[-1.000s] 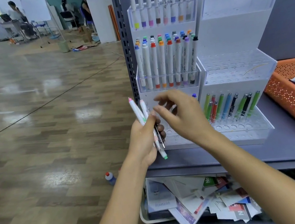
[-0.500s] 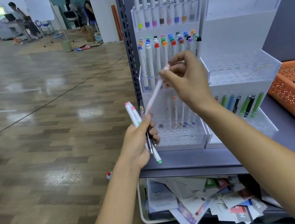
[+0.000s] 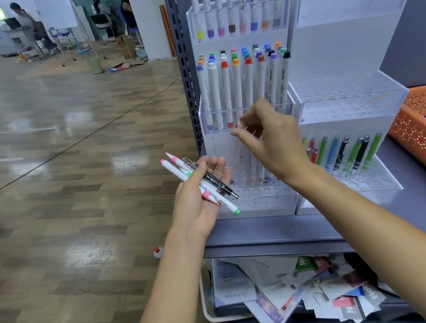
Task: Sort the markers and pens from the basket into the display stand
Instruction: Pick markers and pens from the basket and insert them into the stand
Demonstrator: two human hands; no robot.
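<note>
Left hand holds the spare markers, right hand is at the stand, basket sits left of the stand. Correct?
No: the head view shows the basket right of the stand. The left hand holds markers and the right hand is at the stand.

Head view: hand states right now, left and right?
Left hand: open, fingers straight, marker bundle lying across the palm.
Right hand: closed, pinching a white marker at the display stand.
</note>
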